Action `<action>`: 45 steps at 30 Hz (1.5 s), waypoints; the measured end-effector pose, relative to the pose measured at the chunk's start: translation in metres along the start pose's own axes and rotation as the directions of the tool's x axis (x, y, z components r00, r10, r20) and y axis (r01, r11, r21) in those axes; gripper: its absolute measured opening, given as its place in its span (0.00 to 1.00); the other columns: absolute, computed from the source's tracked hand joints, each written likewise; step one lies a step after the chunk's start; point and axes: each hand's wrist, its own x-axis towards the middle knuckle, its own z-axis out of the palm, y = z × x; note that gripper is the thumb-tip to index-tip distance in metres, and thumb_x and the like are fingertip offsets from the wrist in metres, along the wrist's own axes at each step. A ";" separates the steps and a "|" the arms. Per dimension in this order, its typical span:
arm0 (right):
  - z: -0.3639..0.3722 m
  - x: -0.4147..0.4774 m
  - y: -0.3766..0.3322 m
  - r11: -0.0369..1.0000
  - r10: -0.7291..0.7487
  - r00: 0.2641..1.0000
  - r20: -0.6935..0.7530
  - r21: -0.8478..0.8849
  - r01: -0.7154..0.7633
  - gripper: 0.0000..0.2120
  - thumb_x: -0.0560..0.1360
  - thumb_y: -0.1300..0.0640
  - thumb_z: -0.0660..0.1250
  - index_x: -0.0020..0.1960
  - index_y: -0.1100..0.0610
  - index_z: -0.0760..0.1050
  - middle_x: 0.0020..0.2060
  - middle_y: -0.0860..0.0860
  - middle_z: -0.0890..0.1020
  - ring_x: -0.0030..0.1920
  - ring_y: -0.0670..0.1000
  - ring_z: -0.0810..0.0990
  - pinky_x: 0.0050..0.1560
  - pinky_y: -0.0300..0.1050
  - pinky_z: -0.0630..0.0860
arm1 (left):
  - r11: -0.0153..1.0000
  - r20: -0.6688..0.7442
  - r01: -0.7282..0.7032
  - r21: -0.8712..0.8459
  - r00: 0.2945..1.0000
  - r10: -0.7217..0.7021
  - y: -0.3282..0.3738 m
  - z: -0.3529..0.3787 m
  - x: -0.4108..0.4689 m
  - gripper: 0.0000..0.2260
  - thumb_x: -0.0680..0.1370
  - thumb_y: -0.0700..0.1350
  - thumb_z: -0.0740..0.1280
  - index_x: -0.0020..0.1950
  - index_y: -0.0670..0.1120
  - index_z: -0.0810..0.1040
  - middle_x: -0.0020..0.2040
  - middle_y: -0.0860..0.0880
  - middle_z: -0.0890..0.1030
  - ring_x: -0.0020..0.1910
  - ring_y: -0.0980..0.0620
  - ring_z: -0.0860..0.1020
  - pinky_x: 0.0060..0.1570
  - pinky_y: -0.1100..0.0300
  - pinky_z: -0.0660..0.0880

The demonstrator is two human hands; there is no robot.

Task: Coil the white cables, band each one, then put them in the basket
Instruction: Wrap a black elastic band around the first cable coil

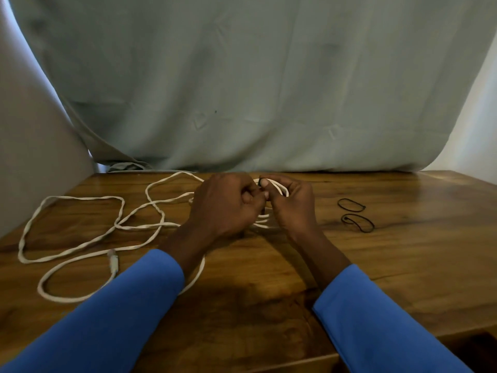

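A small coil of white cable sits at the middle of the wooden table, mostly hidden behind my two hands. My left hand grips the coil from the left with curled fingers. My right hand pinches a black band at the top of the coil between thumb and fingers. A long white cable lies loose in wide loops over the table's left half, its connector near my left sleeve.
Two black elastic bands lie on the table to the right of my hands. A grey-green cloth hangs behind the table's far edge. No basket is in view.
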 end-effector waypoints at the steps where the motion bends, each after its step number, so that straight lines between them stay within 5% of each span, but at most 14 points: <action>1: 0.000 0.001 0.002 1.000 0.016 1.000 -0.019 0.003 -0.016 0.04 0.76 0.59 0.74 0.49 0.56 0.87 0.42 0.52 0.88 0.46 0.52 0.87 0.51 0.53 0.83 | 0.998 0.022 -0.010 0.068 1.000 0.008 0.002 0.001 0.000 0.12 0.71 0.61 0.67 0.43 0.56 0.83 0.35 0.57 0.80 0.37 0.56 0.78 0.35 0.60 0.68; 6: 0.007 0.001 0.007 0.990 0.128 0.991 -0.048 0.062 -0.125 0.02 0.75 0.58 0.76 0.46 0.53 0.87 0.43 0.54 0.88 0.46 0.54 0.87 0.54 0.56 0.83 | 0.984 0.075 0.018 0.179 0.997 -0.032 0.012 0.010 -0.004 0.10 0.75 0.59 0.68 0.39 0.55 0.77 0.39 0.55 0.76 0.39 0.53 0.72 0.35 0.57 0.63; 10: 0.008 -0.001 0.010 0.992 0.121 0.990 -0.071 0.053 -0.117 0.04 0.76 0.59 0.75 0.49 0.56 0.87 0.44 0.54 0.88 0.48 0.54 0.87 0.53 0.52 0.84 | 0.988 0.062 0.135 -0.076 0.989 -0.131 0.006 0.019 -0.007 0.12 0.76 0.50 0.69 0.33 0.49 0.76 0.31 0.52 0.77 0.35 0.54 0.75 0.32 0.57 0.64; 15: 0.006 -0.001 0.009 0.990 -0.033 0.997 -0.077 -0.142 0.022 0.05 0.78 0.59 0.72 0.51 0.57 0.87 0.43 0.49 0.88 0.45 0.47 0.87 0.48 0.42 0.81 | 0.991 -0.030 0.024 0.128 0.999 -0.020 0.004 0.002 0.001 0.13 0.82 0.53 0.62 0.39 0.51 0.73 0.35 0.53 0.75 0.35 0.51 0.71 0.36 0.55 0.62; 20: 0.005 -0.003 0.007 0.976 -0.050 0.998 -0.041 -0.214 0.041 0.06 0.78 0.58 0.71 0.52 0.57 0.87 0.45 0.47 0.88 0.46 0.45 0.86 0.52 0.46 0.82 | 0.967 -0.036 -0.125 0.221 0.990 0.136 -0.020 -0.015 0.015 0.12 0.82 0.53 0.63 0.47 0.49 0.83 0.41 0.47 0.84 0.41 0.42 0.81 0.38 0.52 0.74; 24: 0.004 -0.005 0.001 0.975 -0.039 0.996 0.081 -0.216 0.056 0.06 0.79 0.59 0.71 0.52 0.57 0.87 0.47 0.47 0.88 0.50 0.42 0.85 0.54 0.39 0.79 | 0.986 -0.173 -0.150 0.069 0.972 0.160 -0.039 -0.027 0.019 0.11 0.79 0.54 0.67 0.45 0.49 0.85 0.36 0.50 0.83 0.35 0.48 0.81 0.37 0.56 0.73; 29: 0.008 -0.011 -0.011 0.996 0.087 0.980 0.179 -0.023 -0.084 0.07 0.78 0.67 0.69 0.49 0.63 0.86 0.43 0.53 0.88 0.44 0.44 0.85 0.49 0.38 0.78 | 0.990 -0.202 0.029 -0.138 0.978 -0.056 -0.050 -0.020 0.019 0.10 0.75 0.50 0.75 0.37 0.48 0.83 0.27 0.57 0.74 0.28 0.59 0.73 0.32 0.63 0.64; 34: 0.015 -0.019 -0.026 0.975 0.104 0.957 0.271 0.161 -0.151 0.06 0.75 0.72 0.67 0.48 0.69 0.83 0.45 0.65 0.86 0.46 0.56 0.84 0.54 0.51 0.80 | 0.972 -0.142 0.054 -0.230 0.986 -0.088 -0.052 -0.015 0.019 0.10 0.76 0.46 0.75 0.36 0.49 0.80 0.27 0.57 0.74 0.28 0.59 0.72 0.31 0.64 0.65; 37: 0.011 -0.021 -0.029 0.961 0.087 0.950 0.299 0.226 -0.159 0.06 0.76 0.70 0.67 0.50 0.68 0.83 0.44 0.62 0.86 0.44 0.53 0.85 0.49 0.45 0.80 | 0.922 -0.059 0.143 -0.361 0.983 -0.176 -0.052 -0.014 0.020 0.09 0.77 0.45 0.75 0.38 0.46 0.82 0.29 0.54 0.77 0.28 0.60 0.73 0.31 0.66 0.68; 42: 0.006 -0.025 -0.031 0.969 0.044 0.917 0.397 0.207 -0.136 0.15 0.78 0.69 0.69 0.64 0.64 0.79 0.53 0.65 0.85 0.50 0.52 0.86 0.51 0.41 0.81 | 0.596 0.358 0.506 -0.624 0.862 -0.358 -0.052 -0.016 0.018 0.06 0.78 0.38 0.73 0.40 0.41 0.84 0.31 0.47 0.83 0.27 0.55 0.79 0.31 0.63 0.77; 45: 0.009 -0.029 -0.032 0.976 0.073 0.856 0.512 0.141 -0.168 0.17 0.79 0.71 0.66 0.67 0.66 0.77 0.57 0.60 0.85 0.52 0.47 0.86 0.50 0.37 0.80 | 0.537 0.407 0.582 -0.611 0.812 -0.417 -0.055 -0.010 0.017 0.05 0.77 0.38 0.73 0.41 0.41 0.84 0.37 0.41 0.84 0.33 0.47 0.81 0.42 0.54 0.78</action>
